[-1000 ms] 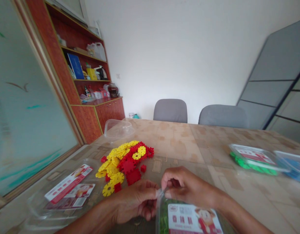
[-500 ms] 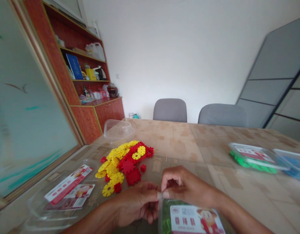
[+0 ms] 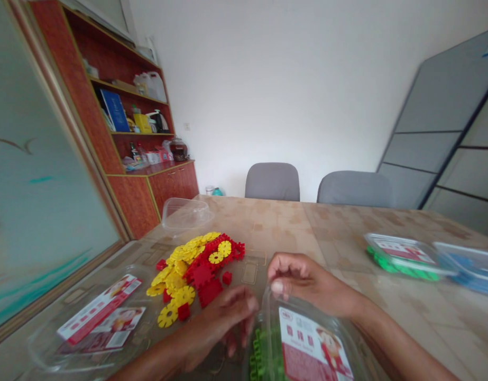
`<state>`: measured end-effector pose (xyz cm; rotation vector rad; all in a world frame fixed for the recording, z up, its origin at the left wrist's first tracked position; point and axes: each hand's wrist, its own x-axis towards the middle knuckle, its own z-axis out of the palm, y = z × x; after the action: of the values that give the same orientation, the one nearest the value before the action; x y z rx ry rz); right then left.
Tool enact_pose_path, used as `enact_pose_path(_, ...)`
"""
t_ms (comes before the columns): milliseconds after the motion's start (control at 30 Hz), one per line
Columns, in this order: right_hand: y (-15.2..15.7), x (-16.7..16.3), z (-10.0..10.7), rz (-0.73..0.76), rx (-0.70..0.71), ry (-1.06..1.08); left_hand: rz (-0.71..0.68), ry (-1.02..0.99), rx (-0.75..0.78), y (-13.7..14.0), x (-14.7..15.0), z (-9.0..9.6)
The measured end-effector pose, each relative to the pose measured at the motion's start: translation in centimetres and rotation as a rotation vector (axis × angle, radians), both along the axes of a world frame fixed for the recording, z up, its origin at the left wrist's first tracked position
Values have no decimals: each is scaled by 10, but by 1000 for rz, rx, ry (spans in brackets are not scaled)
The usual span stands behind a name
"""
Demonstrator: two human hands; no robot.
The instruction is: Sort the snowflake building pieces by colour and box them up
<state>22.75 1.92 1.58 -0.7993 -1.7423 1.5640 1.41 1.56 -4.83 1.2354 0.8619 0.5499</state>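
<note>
At the bottom centre, a clear plastic lid [image 3: 275,338] with a white and red label tilts up off a container of green plastic pieces [image 3: 255,355]. My right hand [image 3: 303,278] pinches the lid's far left corner between thumb and fingers. Just left of the container is my left hand [image 3: 228,315], a little blurred, its fingers apart and holding nothing; whether it touches the container's side I cannot tell. Beyond that hand lies a heap of yellow notched discs [image 3: 184,297] and red interlocking pieces [image 3: 200,276].
Clear lids with labels [image 3: 101,312] lie at left. An upturned clear tub [image 3: 184,214] sits near the far edge. To the right stand a lidded box with green pieces [image 3: 404,259] and a box with blue pieces [image 3: 469,270]. Grey chairs [image 3: 272,181] line the far side.
My right hand has raised the lid's corner, opening a gap above the green pieces. My left hand has come away from that corner, and the view has shifted slightly.
</note>
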Motion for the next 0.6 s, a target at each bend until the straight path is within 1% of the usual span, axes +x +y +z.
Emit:
enact_pose_path(33, 2, 3, 2, -38, 0, 32, -19, 26, 39, 1, -1, 1)
enact_pose_path(100, 5, 9, 6, -161, 31, 116, -49, 78, 114, 5, -4, 1)
enact_pose_path(167, 9, 18, 11, -303, 67, 186, -46, 119, 175, 9, -6, -1)
enact_pose_path(233, 13, 25, 13, -406, 72, 200, -36, 151, 229, 14, -8, -2)
enact_pose_path(267, 14, 27, 13, -436, 57, 195, -19, 169, 273, 15, -9, -1)
enact_pose_path(333, 16, 28, 12, -470, 18, 183, 58, 218, 417, 15, -11, 5)
enact_pose_path(400, 16, 24, 10, -500, 4, 179, 165, 232, 555, 9, -11, 15)
enact_pose_path(433, 15, 21, 9, -522, 10, 180, 203, 212, 579, 4, -11, 21)
enact_pose_path(467, 14, 17, 9, -552, 21, 185, 209, 173, 568, -1, -10, 26)
enact_pose_path(500, 12, 13, 8, -580, 36, 193, 185, 117, 531, -7, -9, 31)
enact_pose_path(600, 6, 0, 8, -613, 43, 231, 71, -45, 377, -22, -3, 39)
